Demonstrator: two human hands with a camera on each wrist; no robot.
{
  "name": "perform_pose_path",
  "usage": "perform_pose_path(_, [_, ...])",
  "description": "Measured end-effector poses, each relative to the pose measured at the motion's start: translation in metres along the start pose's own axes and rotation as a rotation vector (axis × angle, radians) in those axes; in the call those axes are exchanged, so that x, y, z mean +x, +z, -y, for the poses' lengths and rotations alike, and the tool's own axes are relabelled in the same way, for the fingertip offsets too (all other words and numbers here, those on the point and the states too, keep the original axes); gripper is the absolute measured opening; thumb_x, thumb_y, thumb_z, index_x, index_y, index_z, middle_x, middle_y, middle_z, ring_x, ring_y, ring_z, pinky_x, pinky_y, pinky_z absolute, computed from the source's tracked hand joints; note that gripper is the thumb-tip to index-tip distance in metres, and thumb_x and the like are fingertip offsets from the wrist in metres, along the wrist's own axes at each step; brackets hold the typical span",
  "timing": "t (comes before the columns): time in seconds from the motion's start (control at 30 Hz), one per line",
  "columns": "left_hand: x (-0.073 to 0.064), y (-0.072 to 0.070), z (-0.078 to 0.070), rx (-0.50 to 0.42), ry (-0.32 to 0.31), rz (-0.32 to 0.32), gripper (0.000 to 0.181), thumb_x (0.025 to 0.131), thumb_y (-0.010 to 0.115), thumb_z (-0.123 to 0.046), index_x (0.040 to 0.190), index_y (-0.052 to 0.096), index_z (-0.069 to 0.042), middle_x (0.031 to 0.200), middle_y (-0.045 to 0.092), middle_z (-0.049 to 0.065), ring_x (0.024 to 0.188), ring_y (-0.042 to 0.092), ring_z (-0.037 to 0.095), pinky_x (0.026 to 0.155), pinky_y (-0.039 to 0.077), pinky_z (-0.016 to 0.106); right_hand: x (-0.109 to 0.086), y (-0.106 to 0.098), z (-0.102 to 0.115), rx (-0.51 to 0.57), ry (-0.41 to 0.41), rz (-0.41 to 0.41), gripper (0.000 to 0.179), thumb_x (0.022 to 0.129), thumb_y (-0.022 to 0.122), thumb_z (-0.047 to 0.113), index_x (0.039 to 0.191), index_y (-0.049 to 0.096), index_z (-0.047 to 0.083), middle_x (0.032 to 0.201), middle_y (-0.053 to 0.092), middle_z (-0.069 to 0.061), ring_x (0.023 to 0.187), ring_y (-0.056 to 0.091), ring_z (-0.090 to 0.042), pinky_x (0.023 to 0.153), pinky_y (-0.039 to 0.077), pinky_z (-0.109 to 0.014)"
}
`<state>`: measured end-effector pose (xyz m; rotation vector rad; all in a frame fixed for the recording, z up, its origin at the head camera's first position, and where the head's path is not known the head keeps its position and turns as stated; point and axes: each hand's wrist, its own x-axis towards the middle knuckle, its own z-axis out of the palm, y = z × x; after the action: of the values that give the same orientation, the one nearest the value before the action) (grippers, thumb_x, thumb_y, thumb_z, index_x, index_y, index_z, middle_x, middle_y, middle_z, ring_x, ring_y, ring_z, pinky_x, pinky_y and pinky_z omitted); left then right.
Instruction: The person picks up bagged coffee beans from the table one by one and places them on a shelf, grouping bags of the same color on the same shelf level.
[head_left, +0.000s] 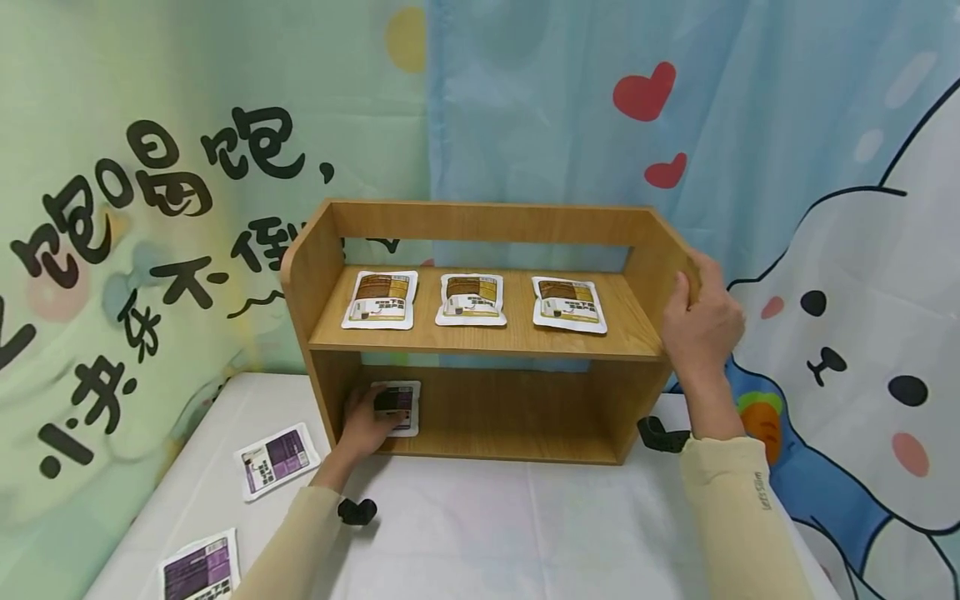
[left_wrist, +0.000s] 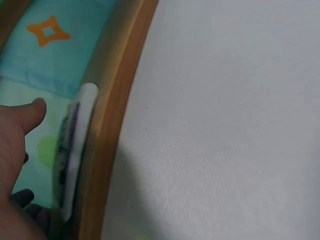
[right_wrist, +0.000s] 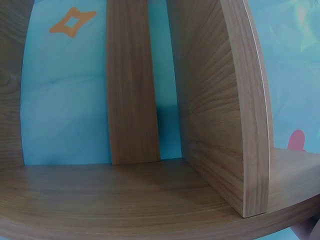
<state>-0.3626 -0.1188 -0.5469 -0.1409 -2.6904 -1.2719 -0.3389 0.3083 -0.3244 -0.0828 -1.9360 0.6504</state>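
A two-tier wooden shelf (head_left: 480, 350) stands on the white table. On its lower board, at the left end, lies a white pouch with a dark purple label (head_left: 406, 408). My left hand (head_left: 367, 421) is over that pouch, partly covering it. In the left wrist view the thumb of the left hand (left_wrist: 15, 145) is spread apart from the pouch (left_wrist: 77, 150), which rests on the board. With my right hand (head_left: 703, 321) I grip the shelf's right side panel, the thumb at its front edge. Only a bit of the right hand (right_wrist: 310, 229) shows in the right wrist view.
Along the upper board lie a left brown-labelled pouch (head_left: 380, 300), a middle one (head_left: 471, 300) and a right one (head_left: 569, 305). Left of the shelf, two purple-labelled pouches lie on the table, one farther back (head_left: 277, 461) and one nearer (head_left: 201, 568). Printed curtains (head_left: 540, 125) hang behind.
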Motion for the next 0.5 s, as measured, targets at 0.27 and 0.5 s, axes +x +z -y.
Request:
perform_pose_path(0.27, [-0.018, -0.024, -0.007, -0.004, 0.157, 0.024, 0.045, 0.088, 0.069, -0.018, 0.128, 0.057, 0.0, 0.138, 0.042, 0.028, 0.128, 0.038, 0.044, 0.101, 0.034, 0.055, 0.002, 0.0, 0.0, 0.002, -0.01, -0.014, 0.034, 0.101, 0.051, 0.027, 0.13, 0.059, 0.01, 0.106, 0.068, -0.021, 0.07, 0.059, -0.043, 0.063, 0.047, -0.052])
perform_pose_path(0.5, [-0.05, -0.051, -0.008, -0.053, 0.27, 0.057, 0.029, 0.088, 0.07, -0.009, 0.116, 0.066, 0.0, 0.114, 0.059, 0.017, 0.1, 0.056, 0.035, 0.084, 0.045, 0.047, -0.001, 0.0, -0.001, 0.003, -0.009, -0.006, 0.034, 0.101, 0.051, 0.025, 0.13, 0.059, 0.011, 0.109, 0.068, -0.02, 0.071, 0.06, -0.043, 0.061, 0.046, -0.052])
